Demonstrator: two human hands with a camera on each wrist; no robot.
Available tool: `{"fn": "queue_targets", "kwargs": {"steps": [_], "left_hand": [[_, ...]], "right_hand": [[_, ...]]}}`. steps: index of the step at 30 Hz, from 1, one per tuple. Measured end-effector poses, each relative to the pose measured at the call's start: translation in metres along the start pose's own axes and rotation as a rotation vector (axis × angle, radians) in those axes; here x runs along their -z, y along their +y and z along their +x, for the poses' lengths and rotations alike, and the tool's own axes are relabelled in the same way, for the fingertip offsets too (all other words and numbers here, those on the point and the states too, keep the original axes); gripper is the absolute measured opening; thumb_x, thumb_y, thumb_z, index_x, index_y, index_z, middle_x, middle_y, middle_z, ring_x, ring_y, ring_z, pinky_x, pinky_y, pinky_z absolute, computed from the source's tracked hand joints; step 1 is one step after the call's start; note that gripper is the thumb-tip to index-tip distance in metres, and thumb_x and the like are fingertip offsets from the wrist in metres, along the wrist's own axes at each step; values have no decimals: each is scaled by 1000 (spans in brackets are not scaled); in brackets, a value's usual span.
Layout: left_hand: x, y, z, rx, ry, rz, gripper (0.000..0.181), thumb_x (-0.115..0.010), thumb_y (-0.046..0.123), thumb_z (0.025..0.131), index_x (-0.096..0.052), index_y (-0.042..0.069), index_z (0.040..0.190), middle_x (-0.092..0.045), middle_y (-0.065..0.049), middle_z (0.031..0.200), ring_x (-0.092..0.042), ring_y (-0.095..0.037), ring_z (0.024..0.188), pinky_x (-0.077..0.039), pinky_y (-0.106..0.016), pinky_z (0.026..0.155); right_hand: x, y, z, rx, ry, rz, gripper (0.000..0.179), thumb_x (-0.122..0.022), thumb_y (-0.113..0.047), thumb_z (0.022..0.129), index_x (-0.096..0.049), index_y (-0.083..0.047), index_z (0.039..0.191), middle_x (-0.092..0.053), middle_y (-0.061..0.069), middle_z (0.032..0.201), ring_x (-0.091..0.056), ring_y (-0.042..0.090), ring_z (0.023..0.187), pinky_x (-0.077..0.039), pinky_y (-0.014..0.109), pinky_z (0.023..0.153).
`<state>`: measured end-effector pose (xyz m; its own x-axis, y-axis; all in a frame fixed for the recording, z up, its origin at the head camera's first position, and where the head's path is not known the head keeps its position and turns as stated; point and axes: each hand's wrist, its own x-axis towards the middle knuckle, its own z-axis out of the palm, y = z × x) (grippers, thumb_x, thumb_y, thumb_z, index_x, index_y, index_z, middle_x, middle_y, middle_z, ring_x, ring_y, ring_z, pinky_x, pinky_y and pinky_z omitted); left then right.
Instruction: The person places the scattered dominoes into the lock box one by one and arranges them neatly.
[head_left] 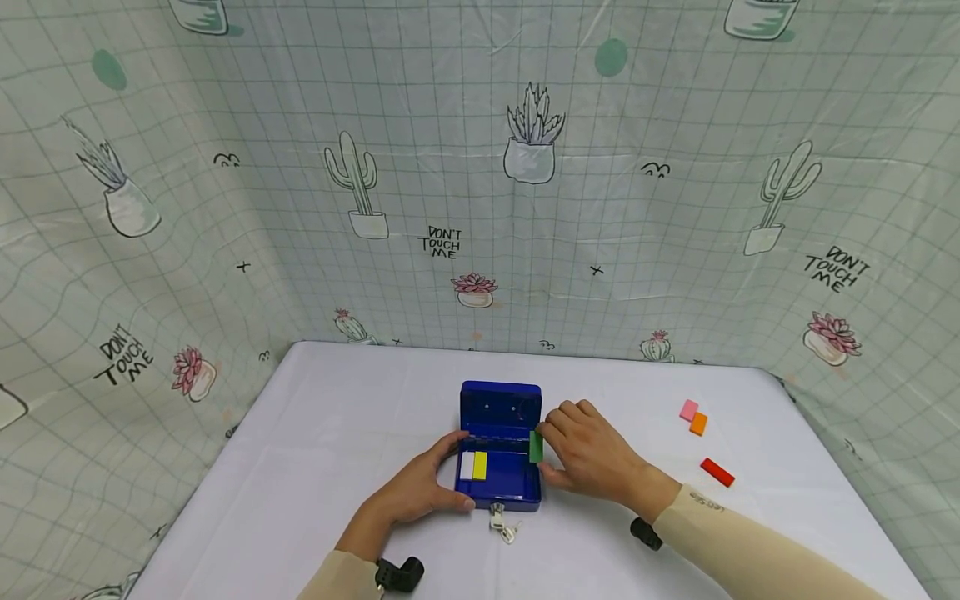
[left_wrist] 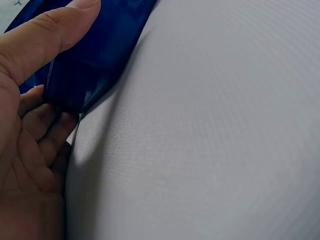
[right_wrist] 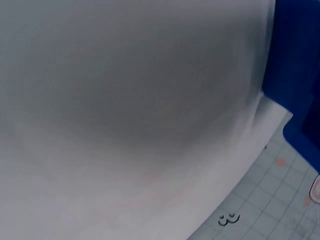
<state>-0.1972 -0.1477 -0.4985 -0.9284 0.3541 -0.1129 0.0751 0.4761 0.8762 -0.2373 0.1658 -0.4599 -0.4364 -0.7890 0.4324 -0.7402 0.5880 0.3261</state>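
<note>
A blue metal cash box [head_left: 510,482] stands on the table with its lid [head_left: 500,408] raised. My left hand [head_left: 420,487] holds its left side, thumb at the front corner and fingers toward the back; the left wrist view shows fingertips against the blue wall [left_wrist: 100,55]. Inside, at the left, a white block [head_left: 467,466] and a yellow block [head_left: 480,466] lie side by side. With my right hand [head_left: 588,446] I pinch a green block [head_left: 536,447] over the right edge of the box. That hand is outside the right wrist view, where part of the box [right_wrist: 295,55] shows.
Keys [head_left: 504,527] hang from the lock at the box's front. To the right on the white-covered table [head_left: 360,400] lie a pink block [head_left: 689,410], an orange block [head_left: 698,424] and a red block [head_left: 717,472]. A patterned cloth [head_left: 420,317] rises behind the table.
</note>
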Motion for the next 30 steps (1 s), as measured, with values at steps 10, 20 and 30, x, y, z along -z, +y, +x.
{"fn": "queue_targets", "kwargs": {"steps": [10,20,30], "left_hand": [[0,0,-1,-2,-9,-14,108,-96,28,76,-35,20,165,-39,-18,168,-31,-43,157,-22,-70,124],[1,-4,-1,-13,-14,-25,107,-95,29,77,-35,19,165,-39,-18,168,-31,-42,157,-23,-68,125],[2,-5,2,-19,-24,-18,109,-95,32,76,-33,19,165,-39,-17,168,-31,-40,157,-23,-67,126]], "right_hand": [[-8,-24,20,54,-35,-15,47,-74,-53,92,-73,-11,113,-65,0,99,-51,19,90,-43,32,76],[-18,-41,32,45,-180,-31,50,-67,-59,97,-75,-14,117,-66,-2,100,-50,18,93,-42,31,78],[-24,-43,38,54,-205,-46,47,-68,-59,97,-77,-15,111,-63,-3,95,-49,19,90,-35,32,76]]}}
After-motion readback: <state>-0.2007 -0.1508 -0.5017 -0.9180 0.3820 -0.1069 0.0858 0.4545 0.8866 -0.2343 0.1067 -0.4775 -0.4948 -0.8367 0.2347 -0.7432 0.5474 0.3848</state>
